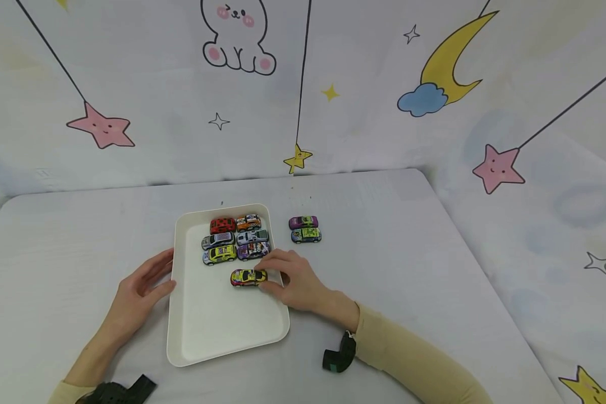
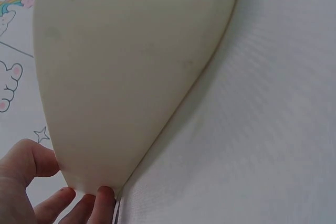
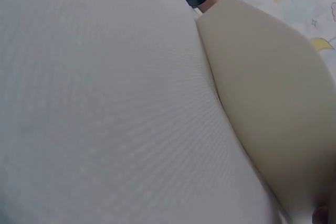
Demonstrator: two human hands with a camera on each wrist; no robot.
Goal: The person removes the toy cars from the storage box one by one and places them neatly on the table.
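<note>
The right hand [image 1: 295,283] reaches over the white tray's [image 1: 222,342] right rim, fingers curled around the yellow toy car [image 1: 248,277], which sits on the tray floor just below 6 cars [image 1: 235,239] parked in 2 columns. The left hand [image 1: 141,292] rests against the tray's left edge, fingers relaxed and fairly straight. 2 more cars [image 1: 305,229] stand on the table [image 1: 409,269] beside the tray. The grip seems light, though the wrist views hide it.
</note>
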